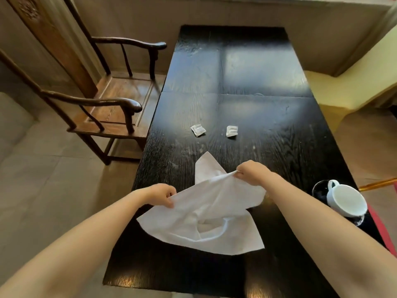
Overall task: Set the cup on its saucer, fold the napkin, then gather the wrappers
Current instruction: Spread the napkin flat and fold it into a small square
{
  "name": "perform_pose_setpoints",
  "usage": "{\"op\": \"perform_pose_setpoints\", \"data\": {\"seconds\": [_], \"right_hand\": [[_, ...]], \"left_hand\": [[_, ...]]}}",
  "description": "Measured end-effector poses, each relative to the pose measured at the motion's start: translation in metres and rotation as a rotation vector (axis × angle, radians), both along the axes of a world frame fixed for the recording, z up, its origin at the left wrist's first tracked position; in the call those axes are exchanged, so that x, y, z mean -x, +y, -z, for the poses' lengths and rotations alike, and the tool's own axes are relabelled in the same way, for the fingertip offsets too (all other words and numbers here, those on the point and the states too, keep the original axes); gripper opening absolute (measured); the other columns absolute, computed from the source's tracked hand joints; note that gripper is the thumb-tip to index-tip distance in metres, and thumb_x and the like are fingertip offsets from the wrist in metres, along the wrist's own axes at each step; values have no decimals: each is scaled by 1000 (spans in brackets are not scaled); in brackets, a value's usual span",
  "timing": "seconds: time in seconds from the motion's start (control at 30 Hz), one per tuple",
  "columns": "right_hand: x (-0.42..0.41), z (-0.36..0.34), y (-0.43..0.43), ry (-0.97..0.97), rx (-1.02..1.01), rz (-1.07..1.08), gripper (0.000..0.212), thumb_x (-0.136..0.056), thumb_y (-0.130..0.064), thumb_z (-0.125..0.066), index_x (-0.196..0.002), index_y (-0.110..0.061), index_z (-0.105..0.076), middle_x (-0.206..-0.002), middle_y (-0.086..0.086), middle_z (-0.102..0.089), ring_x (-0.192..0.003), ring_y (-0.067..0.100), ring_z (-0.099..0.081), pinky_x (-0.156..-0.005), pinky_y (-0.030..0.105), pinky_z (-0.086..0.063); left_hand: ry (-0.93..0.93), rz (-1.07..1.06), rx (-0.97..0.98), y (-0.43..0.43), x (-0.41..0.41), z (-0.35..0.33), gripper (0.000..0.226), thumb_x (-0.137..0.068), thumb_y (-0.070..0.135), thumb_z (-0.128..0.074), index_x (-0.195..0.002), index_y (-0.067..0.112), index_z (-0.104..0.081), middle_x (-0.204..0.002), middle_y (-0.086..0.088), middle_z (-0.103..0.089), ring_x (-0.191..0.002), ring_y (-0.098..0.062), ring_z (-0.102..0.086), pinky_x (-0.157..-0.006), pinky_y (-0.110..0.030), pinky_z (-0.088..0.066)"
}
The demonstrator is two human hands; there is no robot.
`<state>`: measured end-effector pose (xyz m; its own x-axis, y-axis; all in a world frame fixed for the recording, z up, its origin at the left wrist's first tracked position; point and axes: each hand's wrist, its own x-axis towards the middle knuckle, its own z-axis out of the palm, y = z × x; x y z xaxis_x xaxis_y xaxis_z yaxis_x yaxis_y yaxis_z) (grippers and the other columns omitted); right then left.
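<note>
Napkin (206, 214) is lying white and rumpled on the near half of the black table (257, 67), with its upper edge being lifted off the wood. Left hand (162, 194) is pinching that edge at the napkin's left side, fingers together on the cloth. Right hand (251, 172) is gripping a bunched bit of the edge farther out and to the right, fingers clamped on it too. Between the hands the cloth is stretching in a slanted line; below it the rest is spreading flat toward the near edge, with a fold humped at the middle, and one pointed corner is sticking out beyond the hands.

Cup (345, 201) is sitting on its dark saucer (320, 188) by the table's right edge, near the right forearm, tipped so that its white inside is showing. Two wrappers are lying farther out on the table, well apart from the napkin: left wrapper (198, 130) and right wrapper (231, 131), near each other but not touching. A wooden chair (111, 100) is standing left of the table.
</note>
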<state>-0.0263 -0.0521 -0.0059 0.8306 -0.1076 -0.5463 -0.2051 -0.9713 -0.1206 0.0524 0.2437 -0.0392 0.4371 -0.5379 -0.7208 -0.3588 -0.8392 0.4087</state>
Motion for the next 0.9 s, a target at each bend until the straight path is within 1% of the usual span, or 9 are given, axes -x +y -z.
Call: {"op": "perform_pose_setpoints", "data": {"seconds": [0.1,0.23,0.4,0.47,0.53,0.63,0.7,0.8,0.9], "right_hand": [[2,-49,-29,70,-82,19,41,-91,-38,-55,-59,-14,-47,-64,0,-46,-60,18,-43,-55,30,-31],[3,-126,-61,111,-98,61,18,-83,-40,-64,-80,-22,-66,-85,-1,-63,-78,17,-57,-74,32,-45],[2,-221,-96,109,-155,154,15,-82,-31,-71,-81,-16,-68,-74,-2,-63,-62,10,-59,-55,19,-48],[5,-251,-106,62,-177,188,13,-81,-29,-73,-76,-17,-70,-64,-5,-63,-51,5,-59,-47,15,-46],[9,-277,-114,6,-168,214,14,-79,-27,-75,-76,-13,-71,-62,-4,-62,-48,4,-56,-43,14,-44],[15,-304,-124,-117,-158,264,15,-77,-28,-77,-79,-13,-74,-71,0,-64,-59,9,-57,-49,18,-46],[16,-314,-130,-232,-142,300,23,-78,-31,-75,-89,-11,-76,-79,2,-65,-72,15,-56,-56,22,-44],[13,-318,-137,-404,-111,362,27,-82,-29,-72,-97,-7,-75,-80,8,-57,-66,21,-44,-48,25,-35],[4,-315,-143,-553,-127,459,23,-85,-24,-69,-99,-6,-74,-87,12,-59,-62,20,-49,-43,24,-41]], "left_hand": [[-87,79,23,-7,-26,-54,14,-80,20,-66,-92,14,-69,-79,5,-61,-77,-13,-56,-68,-24,-43],[-234,77,49,-19,-57,-136,3,-80,26,-69,-82,26,-71,-81,6,-66,-75,-11,-59,-70,-23,-47],[-414,29,98,-36,-80,-230,8,-76,29,-73,-72,33,-68,-81,6,-69,-77,-10,-64,-69,-24,-53],[-480,12,129,-42,-85,-262,7,-73,29,-76,-70,33,-71,-81,5,-71,-76,-10,-65,-68,-26,-57],[-540,-12,161,-45,-89,-287,13,-70,25,-78,-62,33,-72,-73,8,-70,-65,-8,-66,-56,-25,-55],[-596,-59,192,-49,-95,-313,15,-69,18,-79,-60,29,-73,-68,6,-70,-55,-8,-66,-43,-22,-51],[-663,-83,200,-54,-99,-323,15,-71,16,-77,-62,27,-72,-72,2,-70,-59,-12,-67,-43,-24,-52],[-802,-105,218,-65,-103,-329,26,-77,6,-66,-63,28,-68,-83,-3,-66,-72,-20,-65,-57,-31,-56],[-899,-203,332,-78,-109,-328,29,-79,-2,-55,-66,20,-69,-85,-4,-63,-72,-21,-62,-56,-29,-52]]}}
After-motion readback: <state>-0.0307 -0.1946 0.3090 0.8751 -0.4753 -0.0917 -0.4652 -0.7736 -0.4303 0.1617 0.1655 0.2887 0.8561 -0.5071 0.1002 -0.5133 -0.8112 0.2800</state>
